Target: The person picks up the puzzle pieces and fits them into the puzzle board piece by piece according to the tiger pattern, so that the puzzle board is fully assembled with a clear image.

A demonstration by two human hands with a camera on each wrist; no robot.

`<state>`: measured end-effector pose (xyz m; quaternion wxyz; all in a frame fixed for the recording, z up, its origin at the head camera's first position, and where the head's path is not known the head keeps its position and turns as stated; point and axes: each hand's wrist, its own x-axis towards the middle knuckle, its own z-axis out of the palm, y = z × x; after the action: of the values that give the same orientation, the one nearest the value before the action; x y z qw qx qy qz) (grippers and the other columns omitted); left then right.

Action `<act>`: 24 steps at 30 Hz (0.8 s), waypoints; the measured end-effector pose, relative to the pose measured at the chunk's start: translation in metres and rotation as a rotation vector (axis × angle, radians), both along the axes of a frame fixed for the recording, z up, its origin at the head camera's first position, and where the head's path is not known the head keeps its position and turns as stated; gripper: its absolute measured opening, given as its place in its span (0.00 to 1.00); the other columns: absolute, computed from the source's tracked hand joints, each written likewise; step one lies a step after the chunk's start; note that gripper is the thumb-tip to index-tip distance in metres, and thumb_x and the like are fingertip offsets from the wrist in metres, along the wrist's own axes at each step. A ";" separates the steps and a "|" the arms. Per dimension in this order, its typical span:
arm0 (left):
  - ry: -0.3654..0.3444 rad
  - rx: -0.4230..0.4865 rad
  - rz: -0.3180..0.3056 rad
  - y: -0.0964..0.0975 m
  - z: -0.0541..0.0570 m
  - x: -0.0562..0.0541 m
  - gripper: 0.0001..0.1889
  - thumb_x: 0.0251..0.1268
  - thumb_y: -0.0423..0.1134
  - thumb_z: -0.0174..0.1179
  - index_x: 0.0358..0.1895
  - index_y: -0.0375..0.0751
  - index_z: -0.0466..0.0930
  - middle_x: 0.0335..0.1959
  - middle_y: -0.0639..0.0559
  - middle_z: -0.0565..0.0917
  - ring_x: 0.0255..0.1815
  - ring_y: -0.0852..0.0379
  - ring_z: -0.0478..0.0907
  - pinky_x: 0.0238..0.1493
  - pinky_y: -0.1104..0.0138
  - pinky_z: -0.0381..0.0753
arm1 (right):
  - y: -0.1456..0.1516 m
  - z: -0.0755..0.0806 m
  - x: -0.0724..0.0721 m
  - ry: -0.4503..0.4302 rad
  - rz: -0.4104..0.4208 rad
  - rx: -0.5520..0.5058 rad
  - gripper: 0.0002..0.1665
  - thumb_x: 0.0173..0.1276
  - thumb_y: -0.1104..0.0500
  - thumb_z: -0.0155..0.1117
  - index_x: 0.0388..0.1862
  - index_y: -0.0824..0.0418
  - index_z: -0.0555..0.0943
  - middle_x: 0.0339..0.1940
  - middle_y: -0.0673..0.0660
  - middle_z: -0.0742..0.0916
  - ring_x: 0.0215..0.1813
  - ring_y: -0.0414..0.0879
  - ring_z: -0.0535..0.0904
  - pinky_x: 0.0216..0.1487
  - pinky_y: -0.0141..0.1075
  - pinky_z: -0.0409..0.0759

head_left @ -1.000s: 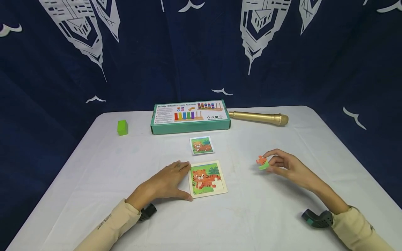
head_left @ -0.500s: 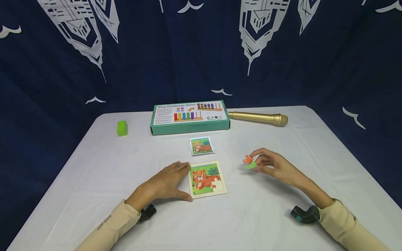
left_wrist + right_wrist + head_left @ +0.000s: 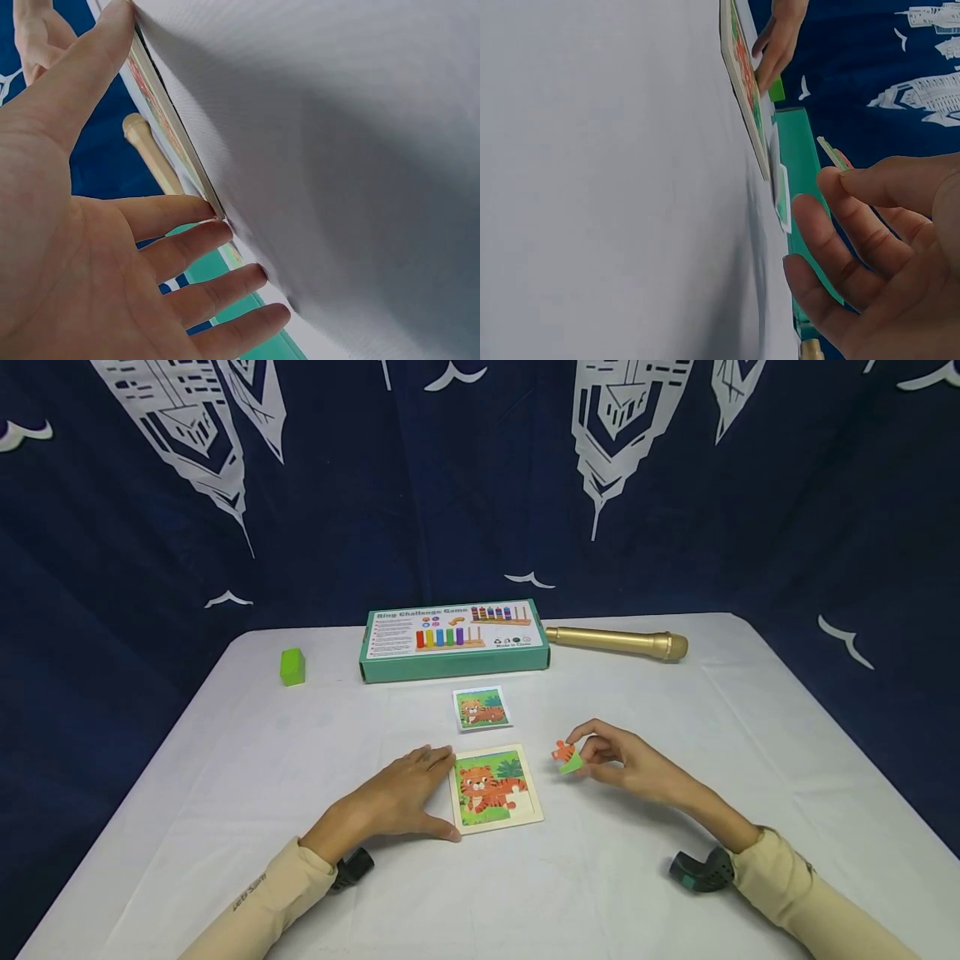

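A tiger jigsaw puzzle [image 3: 487, 781] in a pale wooden frame lies on the white table, with a gap at its lower right corner. My left hand [image 3: 401, 789] rests along the frame's left side, fingers straight, with thumb and index fingertips at its edge in the left wrist view. Right of the frame, my right hand [image 3: 626, 760] pinches an orange and green puzzle piece [image 3: 567, 756] between thumb and index finger, held above the table. In the right wrist view the puzzle piece [image 3: 832, 155] shows edge-on, its remaining part hidden behind the thumb.
Behind the frame lies a small picture card [image 3: 482, 708] of the same tiger. Farther back are a green game box [image 3: 455, 670], a gold microphone [image 3: 615, 642] and a green block [image 3: 292, 667]. A dark blue curtain [image 3: 480, 485] hangs behind the table.
My right hand has moved left with the puzzle piece, closer to the puzzle frame. The left hand and the frame stay where they were.
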<state>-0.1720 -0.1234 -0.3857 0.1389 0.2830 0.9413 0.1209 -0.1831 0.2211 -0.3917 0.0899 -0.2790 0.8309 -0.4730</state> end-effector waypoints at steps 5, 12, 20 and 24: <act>0.012 0.004 -0.006 -0.001 -0.001 0.001 0.57 0.43 0.67 0.69 0.73 0.36 0.58 0.76 0.45 0.55 0.76 0.40 0.50 0.72 0.48 0.55 | -0.009 -0.003 -0.001 -0.032 0.046 -0.004 0.21 0.64 0.72 0.61 0.55 0.61 0.72 0.33 0.59 0.83 0.39 0.53 0.81 0.46 0.30 0.77; 0.014 0.013 -0.013 -0.001 -0.002 0.000 0.56 0.44 0.67 0.69 0.73 0.35 0.59 0.76 0.45 0.55 0.75 0.39 0.50 0.71 0.48 0.55 | -0.019 -0.008 0.001 -0.077 0.077 0.014 0.20 0.64 0.71 0.61 0.54 0.60 0.73 0.33 0.57 0.83 0.37 0.50 0.81 0.44 0.30 0.75; 0.010 0.010 -0.010 -0.001 -0.002 0.001 0.56 0.44 0.67 0.69 0.73 0.36 0.59 0.75 0.45 0.58 0.75 0.39 0.51 0.71 0.47 0.56 | -0.029 -0.014 0.001 -0.087 0.116 -0.001 0.20 0.63 0.70 0.64 0.53 0.60 0.74 0.32 0.55 0.83 0.35 0.42 0.77 0.41 0.31 0.79; 0.007 0.008 -0.010 -0.001 -0.002 0.001 0.56 0.44 0.67 0.68 0.73 0.36 0.58 0.75 0.45 0.58 0.75 0.39 0.51 0.71 0.48 0.56 | -0.033 -0.015 0.001 -0.094 0.117 0.011 0.19 0.63 0.66 0.66 0.52 0.59 0.75 0.30 0.53 0.83 0.34 0.41 0.77 0.40 0.31 0.78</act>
<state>-0.1711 -0.1243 -0.3873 0.1349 0.2889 0.9398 0.1228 -0.1824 0.1880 -0.4069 0.1579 -0.3039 0.8107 -0.4749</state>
